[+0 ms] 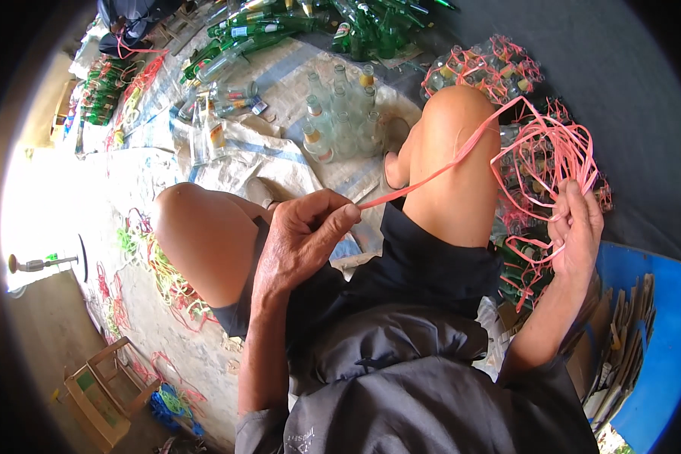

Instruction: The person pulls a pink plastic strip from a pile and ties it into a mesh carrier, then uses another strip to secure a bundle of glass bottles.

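Observation:
A pink plastic strap (461, 155) runs slanting across my lap, over my right knee, between my two hands. My left hand (301, 236) pinches its free end between thumb and fingers. At the right, my right hand (577, 227) is closed on a looped bundle of the same pink strap (564, 147), with loops hanging around it. In front of my feet a tight group of clear glass bottles (340, 113) stands upright on a pale woven sheet (280, 68).
Green bottles (261, 30) lie heaped at the far side. Bottles bound with pink strap (480, 68) stand beyond my right knee. Tangled coloured straps (170, 284) lie left. A small wooden stool (106, 393) is at lower left, and stacked cardboard (620, 348) by a blue panel (670, 340) at right.

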The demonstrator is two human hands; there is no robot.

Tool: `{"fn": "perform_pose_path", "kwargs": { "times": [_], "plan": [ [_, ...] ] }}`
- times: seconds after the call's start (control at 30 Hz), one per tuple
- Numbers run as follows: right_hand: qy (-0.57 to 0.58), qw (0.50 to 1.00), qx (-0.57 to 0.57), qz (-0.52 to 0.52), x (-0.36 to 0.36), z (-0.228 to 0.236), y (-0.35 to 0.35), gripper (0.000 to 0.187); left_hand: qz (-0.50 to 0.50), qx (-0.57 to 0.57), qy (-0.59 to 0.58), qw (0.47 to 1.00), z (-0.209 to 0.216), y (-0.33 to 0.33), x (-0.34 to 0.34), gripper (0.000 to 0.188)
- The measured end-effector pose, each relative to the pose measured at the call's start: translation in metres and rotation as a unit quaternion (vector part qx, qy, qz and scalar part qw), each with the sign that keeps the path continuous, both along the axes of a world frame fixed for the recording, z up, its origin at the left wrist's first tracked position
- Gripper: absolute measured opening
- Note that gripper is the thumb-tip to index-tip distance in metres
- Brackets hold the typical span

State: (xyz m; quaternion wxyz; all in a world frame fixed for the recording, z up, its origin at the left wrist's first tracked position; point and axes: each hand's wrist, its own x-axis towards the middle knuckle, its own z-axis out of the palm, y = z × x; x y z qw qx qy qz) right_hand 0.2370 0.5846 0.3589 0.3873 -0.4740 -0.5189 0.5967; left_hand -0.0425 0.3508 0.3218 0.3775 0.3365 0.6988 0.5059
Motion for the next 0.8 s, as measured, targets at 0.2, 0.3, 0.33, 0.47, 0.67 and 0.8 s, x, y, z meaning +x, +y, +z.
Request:
{"fn": "perform_pose_path", "kwargs": {
  "times": [0.2,0.3,0.33,0.47,0.67,0.8],
  "plan": [
    [-0.003,1.0,-0.025,-0.004,0.001,-0.002,-0.003,0.021,0.03,0.032,-0.013,0.999,-0.003,-0.008,0.0,0.03],
    [-0.001,1.0,-0.027,-0.005,0.001,-0.004,-0.004,0.021,0.044,0.03,-0.058,0.997,0.004,-0.014,-0.002,0.029],
    [-0.005,1.0,-0.027,-0.009,0.002,-0.005,-0.003,0.02,0.061,0.028,-0.07,0.995,0.001,-0.017,-0.003,0.028],
    [-0.011,1.0,-0.023,-0.009,0.008,-0.011,-0.003,0.02,0.102,0.035,-0.095,0.99,0.0,-0.02,-0.002,0.026],
    [0.0,0.999,-0.044,-0.012,0.008,-0.014,-0.009,0.018,0.169,0.043,-0.065,0.982,0.006,-0.025,-0.001,0.024],
    [0.01,0.999,-0.04,-0.01,0.01,-0.01,-0.011,0.018,0.154,0.049,-0.076,0.984,0.009,-0.033,-0.008,0.025]
  ]
}}
